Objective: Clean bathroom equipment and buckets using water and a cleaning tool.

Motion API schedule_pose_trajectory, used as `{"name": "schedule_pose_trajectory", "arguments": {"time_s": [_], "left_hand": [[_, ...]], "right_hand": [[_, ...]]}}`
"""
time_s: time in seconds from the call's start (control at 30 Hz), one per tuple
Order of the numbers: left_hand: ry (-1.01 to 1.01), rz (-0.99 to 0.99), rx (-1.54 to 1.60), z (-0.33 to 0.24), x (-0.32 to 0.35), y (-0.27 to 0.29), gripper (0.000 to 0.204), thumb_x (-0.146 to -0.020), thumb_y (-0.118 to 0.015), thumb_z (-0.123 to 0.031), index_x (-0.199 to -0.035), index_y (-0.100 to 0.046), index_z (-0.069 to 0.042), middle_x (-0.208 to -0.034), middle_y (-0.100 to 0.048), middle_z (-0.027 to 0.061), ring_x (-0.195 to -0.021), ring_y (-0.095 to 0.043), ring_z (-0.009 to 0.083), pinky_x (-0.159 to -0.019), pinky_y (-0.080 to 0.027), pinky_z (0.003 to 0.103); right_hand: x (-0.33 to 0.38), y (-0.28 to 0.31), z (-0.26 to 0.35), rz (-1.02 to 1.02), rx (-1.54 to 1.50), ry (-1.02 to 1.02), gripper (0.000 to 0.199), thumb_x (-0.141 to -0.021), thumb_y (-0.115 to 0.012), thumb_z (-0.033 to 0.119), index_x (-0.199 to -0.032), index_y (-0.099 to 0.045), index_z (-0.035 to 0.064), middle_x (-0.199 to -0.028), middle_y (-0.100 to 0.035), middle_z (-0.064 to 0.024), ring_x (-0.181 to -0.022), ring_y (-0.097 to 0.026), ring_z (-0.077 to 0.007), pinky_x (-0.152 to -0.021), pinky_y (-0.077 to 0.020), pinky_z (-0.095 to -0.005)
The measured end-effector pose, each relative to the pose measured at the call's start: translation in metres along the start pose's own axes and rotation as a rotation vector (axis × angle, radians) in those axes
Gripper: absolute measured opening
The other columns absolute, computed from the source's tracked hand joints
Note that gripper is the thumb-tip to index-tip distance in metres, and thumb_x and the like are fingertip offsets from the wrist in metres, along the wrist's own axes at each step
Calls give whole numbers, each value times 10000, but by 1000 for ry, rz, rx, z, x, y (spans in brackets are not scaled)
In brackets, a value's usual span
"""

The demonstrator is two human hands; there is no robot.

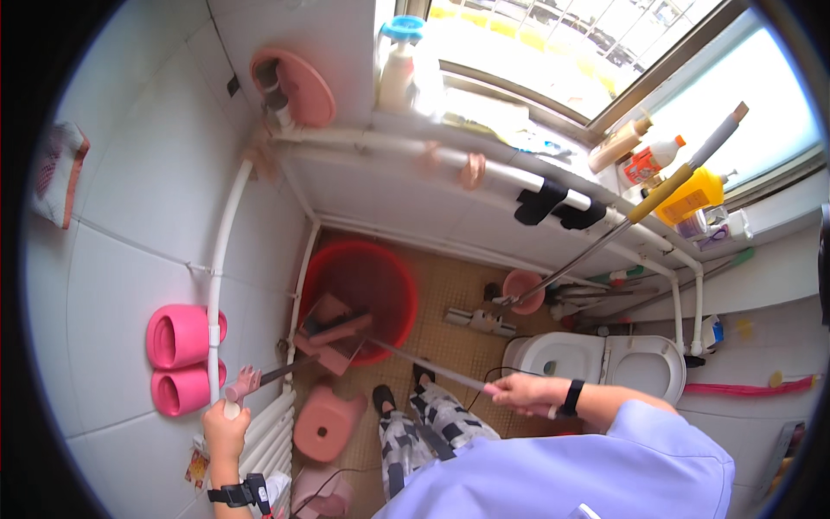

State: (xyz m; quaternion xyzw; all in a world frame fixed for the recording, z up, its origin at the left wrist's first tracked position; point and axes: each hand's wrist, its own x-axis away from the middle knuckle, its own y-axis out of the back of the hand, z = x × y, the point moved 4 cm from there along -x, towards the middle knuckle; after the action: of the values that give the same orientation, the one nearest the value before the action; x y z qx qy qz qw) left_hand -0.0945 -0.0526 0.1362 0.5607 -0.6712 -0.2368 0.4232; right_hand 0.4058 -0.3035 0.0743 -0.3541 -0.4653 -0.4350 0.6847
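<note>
Here, right hand point(521, 394) fingers wrap the mop handle point(432, 368), angling its head into the red bucket point(363, 281); left hand point(225, 428) closed around the white pipe point(214, 337), seemingly bracing.

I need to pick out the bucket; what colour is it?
Red; the bucket shows best in the head view.

**What cannot be made out in the bathroom view**

The mop head point(333, 333) lies partly inside the red bucket point(359, 285), its lower part hidden. The left hand point(225, 431) covers the end of a pink handle point(246, 383), so its grip is unclear. The right hand point(523, 391) hides the mop pole's end. Bottles point(683, 195) on the sill are washed out by window glare. The fisheye rim cuts off the cloth point(59, 173).
</note>
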Motion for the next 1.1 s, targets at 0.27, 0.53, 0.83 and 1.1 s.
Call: {"name": "schedule_pose_trajectory", "arguments": {"time_s": [0.27,0.53,0.83,1.1], "left_hand": [[-5,-5,21,-8,11,1,253,-653,-692,-185,-681,-580,40,-579,-577,181,-521,-575,280,-534,-442,384],[-133,1,-141,17,37,11,285,-726,-697,-210,-898,-649,12,-743,-634,208,-665,-620,332,-621,-482,379],[-150,-45,-64,43,62,25,284,-723,-696,-188,-912,-651,19,-721,-642,185,-638,-624,314,-636,-487,350],[-87,-14,-96,17,36,17,296,-718,-705,-238,-799,-612,30,-635,-563,208,-556,-517,348,-575,-451,386]], "right_hand": [[13,-34,-46,166,-753,-66,467,-954,-553,253,-1381,-416,119,-639,-436,36,-468,-385,-36,-401,-334,-174],[76,59,16,-328,437,5,388,-875,-551,165,-1256,-505,109,-703,-580,-52,-516,-541,-119,-454,-486,-302],[-26,109,74,-291,1288,602,295,-806,-511,34,-1097,-463,28,-638,-591,-216,-603,-610,-390,-557,-492,-477],[-63,84,53,-292,1129,645,245,-803,-559,92,-1039,-522,43,-788,-633,-208,-746,-637,-386,-620,-512,-456]]}}
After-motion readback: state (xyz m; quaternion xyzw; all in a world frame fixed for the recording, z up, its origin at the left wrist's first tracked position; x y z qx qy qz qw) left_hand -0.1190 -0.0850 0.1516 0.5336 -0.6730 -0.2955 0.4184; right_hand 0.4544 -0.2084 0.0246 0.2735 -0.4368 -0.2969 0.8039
